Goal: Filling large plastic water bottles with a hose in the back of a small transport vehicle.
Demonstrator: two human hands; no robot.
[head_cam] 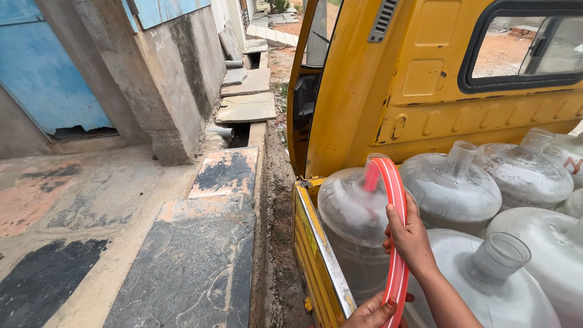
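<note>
yellow truck bed [316, 255] beside a stone-slab pavement [188, 267] carries clear water jugs [452, 185]; a red hose [396, 200] arcs into one jug's mouth. your right hand [412, 237] closes its grip around the hose, your left hand [373, 313] clasps it lower down

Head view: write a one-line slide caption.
Both hands, right hand above left hand, grip a red hose bent into a clear water jug on a yellow truck.

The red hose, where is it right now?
In the head view, lower right: the red hose arches into the neck of a clear water jug in the yellow truck, gripped by both hands.
</note>
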